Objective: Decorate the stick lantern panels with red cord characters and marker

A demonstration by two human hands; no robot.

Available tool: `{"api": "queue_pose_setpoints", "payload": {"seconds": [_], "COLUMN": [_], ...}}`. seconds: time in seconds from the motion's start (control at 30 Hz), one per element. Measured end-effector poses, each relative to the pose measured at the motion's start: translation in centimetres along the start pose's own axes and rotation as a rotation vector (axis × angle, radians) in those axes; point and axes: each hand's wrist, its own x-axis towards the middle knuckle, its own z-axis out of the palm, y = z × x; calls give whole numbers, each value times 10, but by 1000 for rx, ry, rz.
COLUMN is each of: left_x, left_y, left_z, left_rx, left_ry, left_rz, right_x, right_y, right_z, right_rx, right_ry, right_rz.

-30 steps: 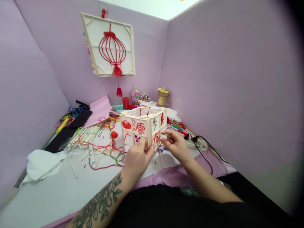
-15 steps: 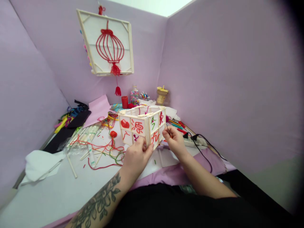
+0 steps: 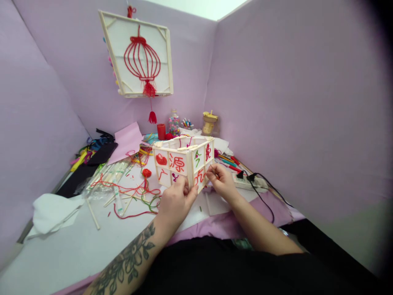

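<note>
**Left hand (image 3: 177, 200) pinches a stick-framed box (image 3: 189, 164) by its lower near corner**

Nearest me, two bare forearms reach forward over a pale counter (image 3: 70, 246). On my feed, the left grip is closed on the white-panelled box, directly ahead; I can't tell whether its base rests on anything. The right hand (image 3: 221, 182) has a narrow pinch around a slim item (image 3: 212, 167), too small to identify, right beside the red-and-green-lettered face. I judge that a slip there could pierce a panel, and squeezing the corner too hard could loosen a joint. Beyond stands a jar of coloured balls (image 3: 174, 125); above, a lantern-decorated panel (image 3: 142, 53) hangs.
</note>
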Motion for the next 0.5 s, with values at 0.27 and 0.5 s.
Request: {"api": "queue_pose_setpoints", "payload": {"seconds": [0.27,0.5], "left_x": [2,11], "left_y": [0,-9], "left_z": [-6,-23], "left_rx": [-8,-61], "left_ry": [57,127], "left_rz": [5,-84], "right_x": [6,2], "right_y": [1,-19], "right_z": [-14,-81], "right_rx": [53,-121], "right_ry": [189,471], "right_rz": [-7,-111]}}
